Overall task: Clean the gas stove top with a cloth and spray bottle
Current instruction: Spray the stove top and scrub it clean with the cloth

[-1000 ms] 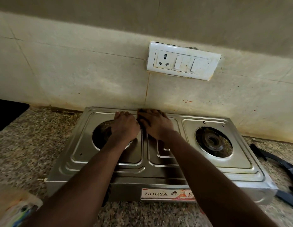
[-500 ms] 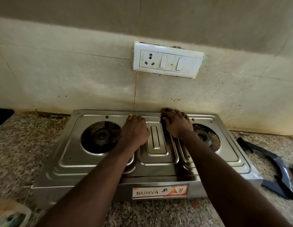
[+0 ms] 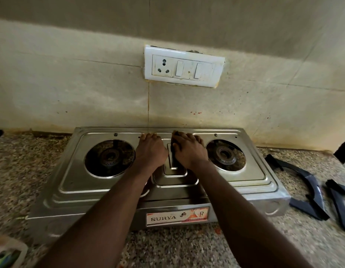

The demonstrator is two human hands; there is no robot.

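Head view: gas stove point(image 3: 71, 182) is seen on the counter point(image 3: 23, 171). Left hand point(image 3: 151, 151) is laid flat on its top. Right hand point(image 3: 189, 149), just apart, is pressed on a dark cloth point(image 3: 172, 157) at the centre. Wiping is judged midway. Pan supports point(image 3: 307, 190) are set aside rightward. Right-hand grip cannot be told; no spray bottle is seen.

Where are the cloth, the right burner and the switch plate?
cloth point(image 3: 174, 157): head view, on its exposed dark edge.
right burner point(image 3: 224, 154): head view, on the burner's centre.
switch plate point(image 3: 184, 67): head view, on the middle of the white face.
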